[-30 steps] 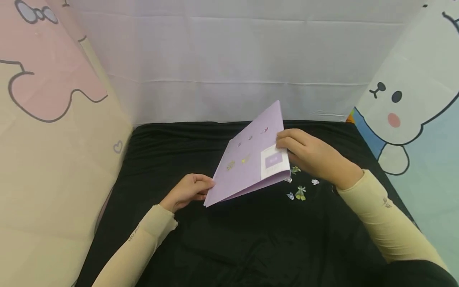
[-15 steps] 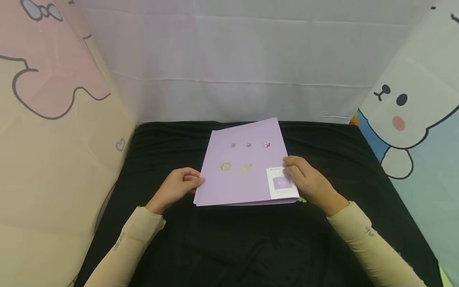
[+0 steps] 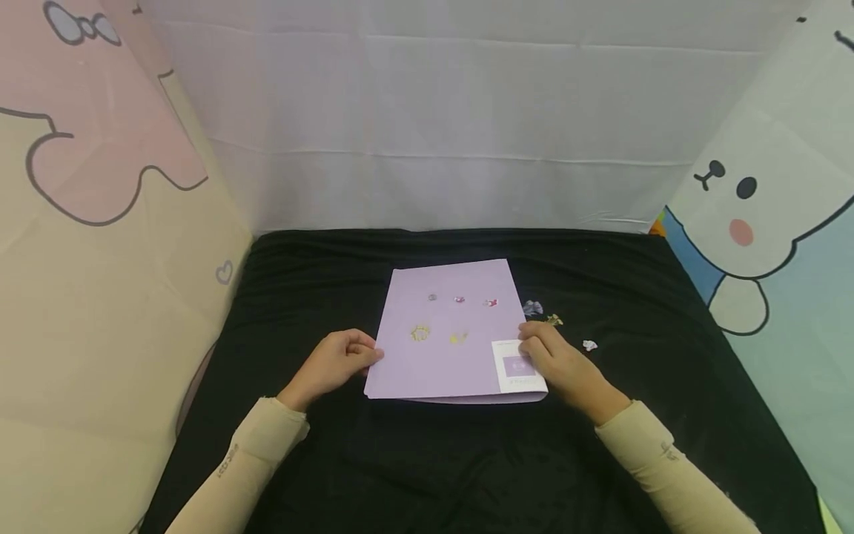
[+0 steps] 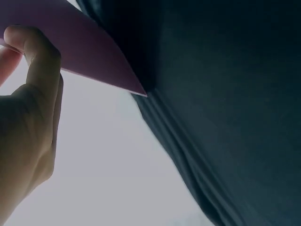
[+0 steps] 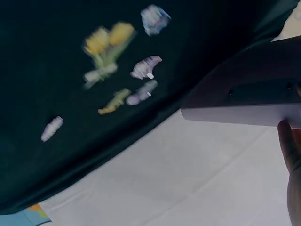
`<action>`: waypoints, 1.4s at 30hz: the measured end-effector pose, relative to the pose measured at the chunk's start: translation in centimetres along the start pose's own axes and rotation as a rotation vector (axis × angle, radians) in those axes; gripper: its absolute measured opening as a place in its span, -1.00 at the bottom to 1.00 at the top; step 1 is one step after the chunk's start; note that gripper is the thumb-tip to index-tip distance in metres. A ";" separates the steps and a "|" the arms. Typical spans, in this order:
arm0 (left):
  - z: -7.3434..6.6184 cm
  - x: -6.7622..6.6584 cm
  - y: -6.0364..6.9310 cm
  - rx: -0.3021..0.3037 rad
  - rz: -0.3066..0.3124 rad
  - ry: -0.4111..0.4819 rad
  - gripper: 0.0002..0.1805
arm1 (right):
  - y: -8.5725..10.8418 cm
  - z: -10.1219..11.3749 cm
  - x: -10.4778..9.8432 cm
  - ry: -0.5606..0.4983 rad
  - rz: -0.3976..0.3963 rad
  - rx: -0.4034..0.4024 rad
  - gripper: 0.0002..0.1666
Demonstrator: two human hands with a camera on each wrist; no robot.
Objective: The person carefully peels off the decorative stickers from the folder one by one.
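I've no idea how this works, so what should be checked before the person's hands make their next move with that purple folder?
1. Left hand has hold of the folder at its left edge: ok.
2. Right hand has hold of the right edge, beside the white label: ok.
3. Folder fully closed: not ok; a second layer shows below the top cover along the near edge.
4. Five small decorations visible on the top cover: ok.
5. Loose cutouts all in sight from the head camera: not ok; the right wrist view shows more of them.
6. Folder touching the black cloth anywhere: cannot tell.
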State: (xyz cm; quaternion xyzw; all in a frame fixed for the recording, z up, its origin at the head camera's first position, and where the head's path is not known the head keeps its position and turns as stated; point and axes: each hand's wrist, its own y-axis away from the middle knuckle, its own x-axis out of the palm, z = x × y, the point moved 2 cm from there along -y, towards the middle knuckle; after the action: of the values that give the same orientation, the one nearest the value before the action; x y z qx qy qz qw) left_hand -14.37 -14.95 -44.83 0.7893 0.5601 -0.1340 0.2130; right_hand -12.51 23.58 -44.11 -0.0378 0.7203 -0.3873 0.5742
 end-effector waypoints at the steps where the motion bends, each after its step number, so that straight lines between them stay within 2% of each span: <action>1: 0.2 0.2 0.0 -0.003 0.006 -0.014 -0.77 | 0.2 0.0 0.2 -0.004 0.007 0.005 -0.63; 6: 0.9 0.7 -0.3 -0.001 0.023 -0.088 -0.78 | 1.1 0.0 0.8 -0.021 0.046 0.029 -0.58; 9: 1.3 0.8 -0.4 -0.011 0.029 -0.122 -0.80 | 1.5 0.1 1.0 -0.046 0.099 0.050 -0.55; 14: 1.9 1.2 -0.4 -0.007 0.080 -0.154 -0.84 | 2.1 0.4 1.2 -0.077 0.182 0.082 -0.52; 19: 2.9 2.1 -0.3 -0.003 0.119 -0.145 -0.85 | 2.6 0.6 1.9 -0.043 0.161 0.065 -0.53; 24: 3.9 3.1 -0.3 -0.040 0.144 -0.115 -0.84 | 3.3 0.5 2.7 -0.021 0.149 0.066 -0.51; 27: 4.2 3.4 -0.4 -0.042 0.118 -0.188 -0.86 | 3.9 0.4 3.2 -0.001 0.173 0.058 -0.51; 32: 3.2 2.9 -0.5 -0.037 0.040 -0.342 -0.88 | 4.3 -0.5 3.3 0.021 0.205 0.083 -0.47; 37: 2.8 2.7 -0.6 -0.035 0.021 -0.366 -0.86 | 4.0 -1.6 2.9 0.009 0.199 0.105 -0.50; 42: 3.0 2.8 -0.7 -0.035 0.018 -0.371 -0.83 | 3.5 -1.8 2.9 -0.024 0.215 0.152 -0.84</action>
State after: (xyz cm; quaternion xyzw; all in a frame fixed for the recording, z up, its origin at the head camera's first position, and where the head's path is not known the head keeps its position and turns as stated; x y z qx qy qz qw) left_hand -14.01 -13.88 -48.82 0.7522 0.5064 -0.2658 0.3274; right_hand -13.65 25.56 -48.45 0.0789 0.6818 -0.3765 0.6223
